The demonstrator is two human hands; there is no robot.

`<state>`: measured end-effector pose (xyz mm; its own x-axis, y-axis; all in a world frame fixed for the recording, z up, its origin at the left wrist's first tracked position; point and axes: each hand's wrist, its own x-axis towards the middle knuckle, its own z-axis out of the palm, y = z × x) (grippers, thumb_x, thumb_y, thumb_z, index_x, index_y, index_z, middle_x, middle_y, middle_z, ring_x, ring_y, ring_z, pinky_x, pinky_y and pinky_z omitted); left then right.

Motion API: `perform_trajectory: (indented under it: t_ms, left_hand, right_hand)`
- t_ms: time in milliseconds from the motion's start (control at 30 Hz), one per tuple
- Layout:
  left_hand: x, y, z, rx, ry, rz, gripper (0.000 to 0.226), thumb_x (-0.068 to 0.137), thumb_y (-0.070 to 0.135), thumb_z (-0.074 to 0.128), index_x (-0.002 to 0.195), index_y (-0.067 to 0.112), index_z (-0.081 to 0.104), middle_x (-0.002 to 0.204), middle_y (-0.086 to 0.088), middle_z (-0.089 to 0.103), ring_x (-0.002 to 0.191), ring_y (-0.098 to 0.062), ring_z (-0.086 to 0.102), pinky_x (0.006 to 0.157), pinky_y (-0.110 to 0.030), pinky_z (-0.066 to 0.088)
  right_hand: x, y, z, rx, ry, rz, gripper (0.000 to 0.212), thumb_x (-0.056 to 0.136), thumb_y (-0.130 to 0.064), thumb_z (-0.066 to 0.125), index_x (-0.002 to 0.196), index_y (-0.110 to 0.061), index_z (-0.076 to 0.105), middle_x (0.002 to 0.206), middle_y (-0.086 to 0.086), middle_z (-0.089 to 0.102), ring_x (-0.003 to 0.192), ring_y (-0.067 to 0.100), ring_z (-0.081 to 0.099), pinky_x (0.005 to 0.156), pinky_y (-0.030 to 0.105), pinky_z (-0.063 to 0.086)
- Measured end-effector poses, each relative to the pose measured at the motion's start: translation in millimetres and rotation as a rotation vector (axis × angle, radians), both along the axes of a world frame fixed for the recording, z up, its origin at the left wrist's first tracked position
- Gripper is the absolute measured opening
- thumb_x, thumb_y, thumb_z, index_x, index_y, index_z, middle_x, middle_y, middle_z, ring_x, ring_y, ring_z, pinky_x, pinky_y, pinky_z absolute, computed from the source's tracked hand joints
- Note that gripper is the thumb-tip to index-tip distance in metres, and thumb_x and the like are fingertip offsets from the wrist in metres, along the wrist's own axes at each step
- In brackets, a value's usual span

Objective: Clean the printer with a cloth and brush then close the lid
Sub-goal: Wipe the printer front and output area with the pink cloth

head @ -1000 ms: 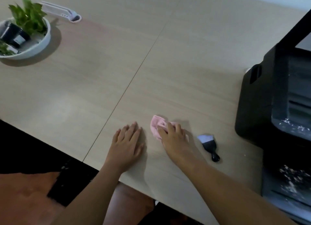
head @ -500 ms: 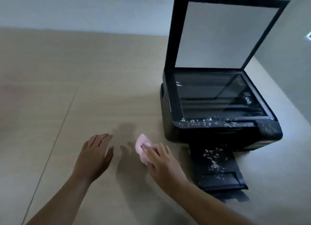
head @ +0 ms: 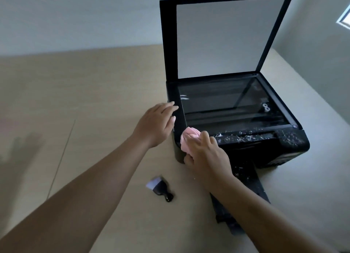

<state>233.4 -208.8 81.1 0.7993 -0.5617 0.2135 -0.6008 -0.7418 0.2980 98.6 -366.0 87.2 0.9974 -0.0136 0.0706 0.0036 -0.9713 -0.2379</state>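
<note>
Pink cloth (head: 190,139) is bunched under the right hand (head: 205,155), fingers curled over it and pressing it onto the front-left corner of the black printer (head: 234,139), so by my reckoning the wiping is only just getting going. The left hand (head: 157,124) holds nothing, its fingers extended together and resting against the printer's left edge at about nine o'clock from the scanner glass (head: 227,103), steadying it, I'd say. White specks are scattered all along the front panel (head: 265,135) out to three o'clock of the cloth, and more lie on the pulled-out paper tray (head: 246,175) at six o'clock of the printer, so nearly all the cleaning looks left to do. The small brush (head: 160,188) lies untouched on the wooden table (head: 85,101), at seven o'clock from the printer and well apart from both hands. The lid (head: 223,37) stands fully raised at twelve o'clock, not yet closed. Nothing blocks the panel itself, though the right forearm crosses over the tray and hides part of it.
</note>
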Motion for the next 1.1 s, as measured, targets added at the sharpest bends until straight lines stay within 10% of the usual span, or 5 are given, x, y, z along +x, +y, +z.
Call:
perform_trajectory:
  t_ms: [333, 1100]
  left_hand:
    - [40, -46, -10, 0.080, 0.158, -0.165, 0.053, 0.105, 0.029, 0.036, 0.154, 0.013, 0.028, 0.164, -0.003, 0.020, 0.152, -0.016, 0.010, 0.122, -0.029, 0.003]
    - [44, -61, -19, 0.117, 0.135, -0.053, 0.055, 0.105, 0.038, 0.030, 0.157, 0.022, 0.021, 0.165, 0.007, 0.015, 0.151, -0.012, 0.009, 0.120, -0.032, 0.007]
  right_hand:
    - [-11, 20, -8, 0.051, 0.020, -0.132, 0.048, 0.078, -0.041, 0.044, 0.124, -0.031, 0.052, 0.100, 0.002, 0.048, 0.080, 0.026, 0.056, 0.047, 0.029, 0.035]
    - [-22, -14, -27, 0.237, -0.047, -0.368, 0.055, 0.082, -0.037, 0.058, 0.135, -0.039, 0.044, 0.103, -0.005, 0.040, 0.087, 0.021, 0.053, 0.058, 0.030, 0.040]
